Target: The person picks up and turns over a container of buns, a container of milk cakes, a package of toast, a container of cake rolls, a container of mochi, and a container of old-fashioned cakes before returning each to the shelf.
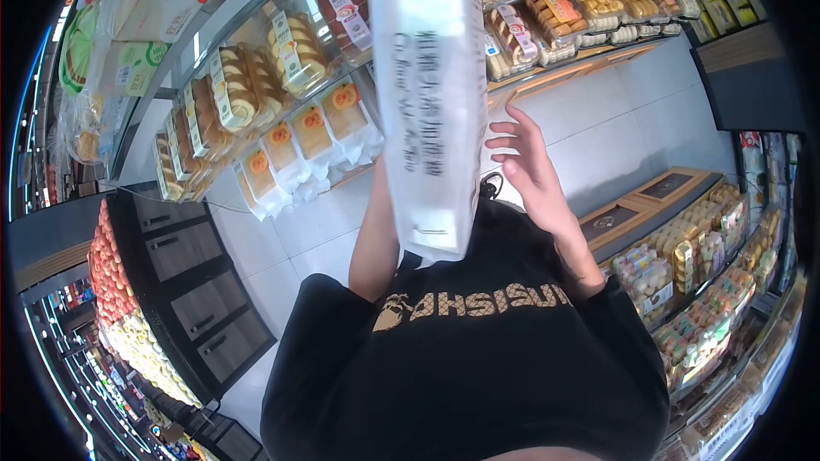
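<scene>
Right hand (531, 172) here, fingers loosely spread, just beside a long white packet (431, 119): glossy, dark-lettered, contents concealed, upright before the black shirt (465, 376). Left hand hidden behind it, can't tell its grip! Beyond, clear boxes (295, 47) hold striped rolls (241, 111).

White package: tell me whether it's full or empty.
Likely full: the white package has a thick, boxy shape and does not look collapsed. How full, I cannot tell: the inside is hidden.
</scene>
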{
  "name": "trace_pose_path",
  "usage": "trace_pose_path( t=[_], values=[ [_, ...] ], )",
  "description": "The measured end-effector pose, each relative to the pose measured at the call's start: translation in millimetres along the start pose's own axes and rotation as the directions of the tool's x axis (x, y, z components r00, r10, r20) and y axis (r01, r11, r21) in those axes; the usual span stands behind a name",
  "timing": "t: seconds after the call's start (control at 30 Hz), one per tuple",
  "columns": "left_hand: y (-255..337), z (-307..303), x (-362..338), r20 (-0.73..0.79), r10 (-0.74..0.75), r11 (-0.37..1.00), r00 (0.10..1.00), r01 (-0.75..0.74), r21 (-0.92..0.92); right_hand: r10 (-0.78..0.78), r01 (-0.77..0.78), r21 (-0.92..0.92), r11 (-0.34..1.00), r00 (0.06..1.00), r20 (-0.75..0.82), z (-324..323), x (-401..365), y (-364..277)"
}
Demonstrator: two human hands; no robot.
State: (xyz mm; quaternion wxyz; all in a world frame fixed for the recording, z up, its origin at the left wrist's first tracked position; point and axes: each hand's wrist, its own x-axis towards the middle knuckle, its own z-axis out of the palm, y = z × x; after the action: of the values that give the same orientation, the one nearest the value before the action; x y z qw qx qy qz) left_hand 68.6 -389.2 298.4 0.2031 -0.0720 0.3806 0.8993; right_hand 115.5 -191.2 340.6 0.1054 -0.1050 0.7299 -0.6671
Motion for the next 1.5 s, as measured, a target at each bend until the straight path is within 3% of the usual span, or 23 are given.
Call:
trace_pose_path(
  t=[0.07, 0.1, 0.13, 0.2, 0.23, 0.27, 0.37, 0.43, 0.57, 0.67, 0.73, 0.8, 0.87, 0.93, 1.13, 1.2, 1.27, 1.33, 1.4, 1.43, 1.47, 1.5],
  values=[
    [5.0, -1.3, 12.8, -0.11, 0.012, 0.965, 0.994, 0.017, 0.263, 0.051, -0.05, 0.503, 0.863, 0.999, 0.01, -10.8, -0.5, -3.9],
    [18.0, 23.8, 5.9, -0.125, 0.009, 0.897, 0.992, 0.047, 0.439, -0.051, 0.078, 0.463, 0.883, 0.996, -0.07, -11.3, -0.5, 6.4],
    [14.6, 28.9, 5.6, -0.126, 0.013, 0.898, 0.992, 0.044, 0.439, -0.053, 0.078, 0.463, 0.883, 0.996, -0.067, -12.3, 0.8, 16.6],
    [3.0, 40.1, 10.3, 0.025, 0.08, 0.75, 0.996, -0.077, 0.656, 0.194, -0.142, 0.38, 0.914, 0.976, -0.101, -13.4, 2.3, 33.8],
    [-13.4, 32.2, 17.8, 0.01, 0.11, 0.694, 0.994, -0.084, 0.715, 0.276, -0.218, 0.356, 0.909, 0.953, -0.121, -14.2, 3.4, 37.9],
    [-28.5, 23.0, 18.7, -0.046, -0.003, 0.737, 0.999, 0.033, 0.675, 0.282, -0.225, 0.359, 0.906, 0.953, -0.115, -16.1, 3.1, 46.2],
    [-62.0, 11.4, 23.3, -0.052, 0.048, 0.655, 0.997, 0.008, 0.756, 0.451, -0.36, 0.498, 0.789, 0.89, -0.071, -21.8, -2.3, 85.1],
    [-64.5, 17.9, 19.7, -0.141, -0.082, 0.746, 0.987, 0.155, 0.648, 0.475, -0.398, 0.499, 0.77, 0.879, -0.032, -23.3, -0.5, 98.2],
    [-79.9, -6.8, 15.1, -0.259, -0.215, 0.848, 0.942, 0.312, 0.429, 0.513, -0.504, 0.502, 0.703, 0.848, 0.134, -22.1, 6.7, 124.1],
    [-83.5, -26.1, 9.1, -0.415, -0.136, 0.848, 0.9, 0.322, 0.42, 0.526, -0.557, 0.437, 0.706, 0.826, 0.203, -16.2, 27.5, 129.3],
    [-82.2, -36.7, 3.8, -0.441, -0.124, 0.884, 0.889, 0.301, 0.358, 0.545, -0.599, 0.397, 0.696, 0.8, 0.251, -10.1, 45.0, 125.5],
    [-80.8, -49.2, -0.9, -0.473, -0.101, 0.98, 0.875, 0.169, 0.103, 0.487, -0.577, 0.395, 0.715, 0.816, 0.31, 0.8, 63.1, 138.4],
    [-82.8, -74.7, -10.9, -0.52, -0.116, 0.985, 0.846, 0.164, 0.047, 0.473, -0.59, 0.354, 0.726, 0.802, 0.365, 11.1, 82.8, 139.7],
    [-72.8, -91.7, -11.7, -0.375, -0.294, 0.956, 0.879, 0.276, -0.101, 0.43, -0.564, 0.293, 0.772, 0.803, 0.413, 23.6, 104.1, 144.3],
    [-56.9, -133.2, 6.3, -0.415, -0.206, 0.975, 0.886, 0.147, -0.169, 0.419, -0.605, 0.288, 0.743, 0.755, 0.505, 64.0, 178.5, 181.4],
    [-46.0, -145.6, 16.1, -0.411, -0.146, 0.983, 0.9, 0.088, -0.159, 0.58, -0.74, 0.318, 0.592, 0.666, 0.469, 77.6, 210.3, 211.7],
    [-40.9, -161.8, 25.8, -0.358, -0.135, 0.918, 0.924, -0.02, -0.397, 0.533, -0.726, 0.325, 0.606, 0.674, 0.512, 87.9, 235.8, 219.9],
    [-59.1, -191.7, 36.2, -0.392, -0.178, 0.862, 0.902, -0.05, -0.505, 0.618, -0.7, 0.12, 0.704, 0.687, 0.382, 99.3, 254.4, 202.3],
    [-76.1, -207.6, 39.5, -0.434, -0.396, 0.741, 0.809, 0.003, -0.671, 0.64, -0.685, 0.019, 0.728, 0.689, 0.339, 113.9, 263.4, 216.7],
    [-83.9, -219.2, 40.4, -0.361, -0.477, 0.618, 0.801, 0.014, -0.786, 0.571, -0.583, -0.094, 0.807, 0.73, 0.375, 119.5, 264.9, 216.7],
    [-92.2, -230.4, 41.2, -0.357, -0.479, 0.605, 0.802, 0.008, -0.796, 0.501, -0.461, -0.201, 0.864, 0.756, 0.421, 124.1, 266.7, 217.0],
    [-94.3, -234.3, 41.1, -0.392, -0.47, 0.642, 0.791, 0.001, -0.767, 0.473, -0.436, -0.184, 0.881, 0.79, 0.391, 130.0, 269.3, 237.5]
  ],
)
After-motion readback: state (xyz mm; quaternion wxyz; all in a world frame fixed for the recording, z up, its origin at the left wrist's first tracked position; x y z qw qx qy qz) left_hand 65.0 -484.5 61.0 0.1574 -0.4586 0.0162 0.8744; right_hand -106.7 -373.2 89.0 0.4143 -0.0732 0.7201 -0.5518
